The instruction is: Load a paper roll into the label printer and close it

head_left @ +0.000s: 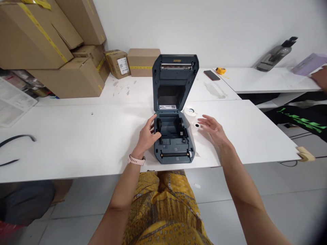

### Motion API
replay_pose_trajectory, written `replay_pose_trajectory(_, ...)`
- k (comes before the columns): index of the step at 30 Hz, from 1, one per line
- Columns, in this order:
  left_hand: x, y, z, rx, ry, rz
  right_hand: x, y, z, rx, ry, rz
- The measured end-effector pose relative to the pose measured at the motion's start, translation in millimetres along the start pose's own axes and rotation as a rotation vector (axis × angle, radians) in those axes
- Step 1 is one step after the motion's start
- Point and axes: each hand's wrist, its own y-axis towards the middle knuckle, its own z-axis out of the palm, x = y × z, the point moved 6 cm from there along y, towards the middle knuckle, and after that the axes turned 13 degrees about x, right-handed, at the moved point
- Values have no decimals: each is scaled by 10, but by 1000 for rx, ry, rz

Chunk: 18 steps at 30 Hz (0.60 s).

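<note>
A dark grey label printer (173, 141) stands on the white table with its lid (172, 81) raised. Inside show two black roll holders and a black roller near the front; no roll sits between the holders. My left hand (148, 133) grips the printer's left side, thumb over the rim, some fingers hidden behind it. On the printer's right, my right hand (213, 128) is open, fingers apart. Close to those fingertips is a small white piece with a dark round end (197, 125). A roll of white labels (189, 112) lies just behind it, partly hidden by the printer.
Cardboard boxes (76, 76) are stacked at the back left. Further back right lie a phone (211, 75) and a yellow tape measure (220, 70). A pump bottle (277, 54) and a lilac box (308, 64) stand on the right table, near another person's hand (320, 77).
</note>
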Motion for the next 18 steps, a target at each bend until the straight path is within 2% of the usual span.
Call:
replay_pose_trajectory(2, -11, 6, 1, 6, -4, 8, 81, 38, -123, -82, 2, -13)
replay_pose_trajectory(3, -17, 10, -1, 6, -6, 16, 135, 86, -149, -80, -16, -2)
replay_pose_trajectory(8, -24, 30, -8, 9, -30, 52, 392, 489, -30, 142, -240, 191)
replay_pose_trajectory(10, -23, 32, -7, 13, -41, 55, 418, 647, 34, 190, -298, 257)
replay_pose_trajectory(13, -28, 28, -7, 12, -45, 54, 379, 812, 117, 231, -337, 265)
replay_pose_trajectory(15, -29, 23, -8, 9, -45, 50, 380, 847, 116, 194, -432, 189)
replay_pose_trajectory(16, -26, 21, -11, 6, -44, 47, 438, 837, 106, 157, -547, 85)
replay_pose_trajectory(18, -18, 19, -14, 5, -39, 41, 654, 729, 139, 97, -860, -231)
